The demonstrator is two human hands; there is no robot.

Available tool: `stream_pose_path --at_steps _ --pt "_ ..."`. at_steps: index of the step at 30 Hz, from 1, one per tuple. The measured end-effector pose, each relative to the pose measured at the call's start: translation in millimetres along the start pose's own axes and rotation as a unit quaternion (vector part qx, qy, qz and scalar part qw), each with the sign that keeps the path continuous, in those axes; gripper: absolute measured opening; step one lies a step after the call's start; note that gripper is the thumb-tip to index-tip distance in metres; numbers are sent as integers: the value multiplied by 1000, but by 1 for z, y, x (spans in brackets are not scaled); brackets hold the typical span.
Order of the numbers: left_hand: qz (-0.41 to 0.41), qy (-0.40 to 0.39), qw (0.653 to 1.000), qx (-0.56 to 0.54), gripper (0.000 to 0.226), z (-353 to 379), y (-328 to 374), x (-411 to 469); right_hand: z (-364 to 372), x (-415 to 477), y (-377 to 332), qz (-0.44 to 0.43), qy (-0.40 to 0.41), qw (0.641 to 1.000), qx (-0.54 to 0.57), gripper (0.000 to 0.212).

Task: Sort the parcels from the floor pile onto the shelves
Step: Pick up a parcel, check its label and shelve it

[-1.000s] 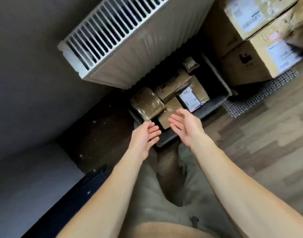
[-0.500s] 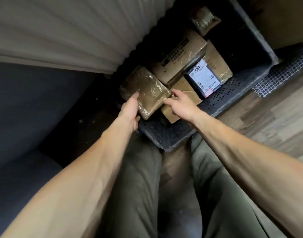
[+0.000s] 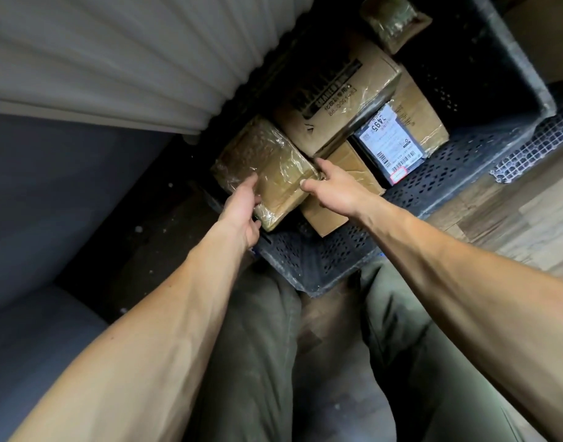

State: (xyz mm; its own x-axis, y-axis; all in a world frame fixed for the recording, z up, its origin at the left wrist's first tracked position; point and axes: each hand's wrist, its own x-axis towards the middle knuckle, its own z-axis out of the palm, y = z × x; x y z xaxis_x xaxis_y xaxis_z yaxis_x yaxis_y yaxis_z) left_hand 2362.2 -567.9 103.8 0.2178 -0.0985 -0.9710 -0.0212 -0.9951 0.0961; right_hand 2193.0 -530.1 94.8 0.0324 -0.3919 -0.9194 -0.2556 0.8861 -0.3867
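Fingers [image 3: 307, 184] of both hands clamp one film-wrapped parcel [image 3: 267, 164] among five in one crate [image 3: 449, 173].

white radiator [image 3: 114, 59] (ribbed) | wood floor [image 3: 529, 224] | mesh mat [image 3: 545, 145]

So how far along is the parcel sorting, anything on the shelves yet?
No shelves are in view, so finished work can't be judged. In hand: the left hand and right hand are gripping the film-wrapped parcel at the near corner of the black crate. Left: at least the printed carton, the labelled parcel, a plain box and a small packet.
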Motion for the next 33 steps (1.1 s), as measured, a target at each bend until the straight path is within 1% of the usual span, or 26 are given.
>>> stream_pose_path --at_steps 2,4,5,6,8,9,10,12,16,17,19,20,21,23,25,28,31,32,33 --pt "13 5 1000 -16 20 2 -1 -3 0 1 3 7 1 1000 21 80" --pt "30 0 998 -52 21 2 -7 -6 1 1 7 14 1 999 48 87" --pt "38 -8 997 -62 27 1 -9 -12 0 1 9 16 3 998 62 88" --pt "45 -15 996 -75 37 0 -12 -17 0 -2 10 18 8 997 72 85" --pt "59 -16 995 -78 56 -1 -18 -30 -2 -12 9 25 19 995 94 69" --pt "60 -16 996 -66 58 -2 -21 -38 -3 -19 9 29 21 994 108 57" --pt "58 -16 997 -52 56 -3 -23 -49 -4 -26 9 32 20 992 120 46" --pt "57 -18 998 -30 49 -5 -26 -72 -6 -40 10 32 28 990 131 34" --pt "60 -24 998 -16 47 -14 -27 -117 -12 -86 2 23 33 990 139 26" --pt "64 -23 998 -12 46 -16 -26 -130 -15 -101 -1 23 34 989 141 21" --pt "78 -24 997 -1 33 -24 -23 -161 -21 -133 -8 26 41 988 146 11" --pt "88 -23 996 7 23 -26 -21 -178 -24 -151 -11 25 42 988 148 10" --pt "102 -28 994 18 22 -28 -18 -196 -28 -168 -15 24 42 987 150 12" --pt "135 -36 989 40 29 -35 -16 -231 -36 -207 -22 20 41 987 151 17" --pt "171 -48 982 67 37 -41 -12 -271 -43 -247 -29 15 43 987 155 17" --pt "229 -67 965 107 41 -54 -10 -328 -49 -307 -44 -2 55 985 164 25" --pt "266 -62 955 118 65 -70 -14 -378 -52 -361 -66 -35 85 981 174 26" --pt "277 -59 952 117 64 -74 -13 -398 -52 -376 -75 -49 94 977 185 25" --pt "296 -53 946 119 55 -80 -13 -420 -53 -392 -85 -64 93 973 203 24"
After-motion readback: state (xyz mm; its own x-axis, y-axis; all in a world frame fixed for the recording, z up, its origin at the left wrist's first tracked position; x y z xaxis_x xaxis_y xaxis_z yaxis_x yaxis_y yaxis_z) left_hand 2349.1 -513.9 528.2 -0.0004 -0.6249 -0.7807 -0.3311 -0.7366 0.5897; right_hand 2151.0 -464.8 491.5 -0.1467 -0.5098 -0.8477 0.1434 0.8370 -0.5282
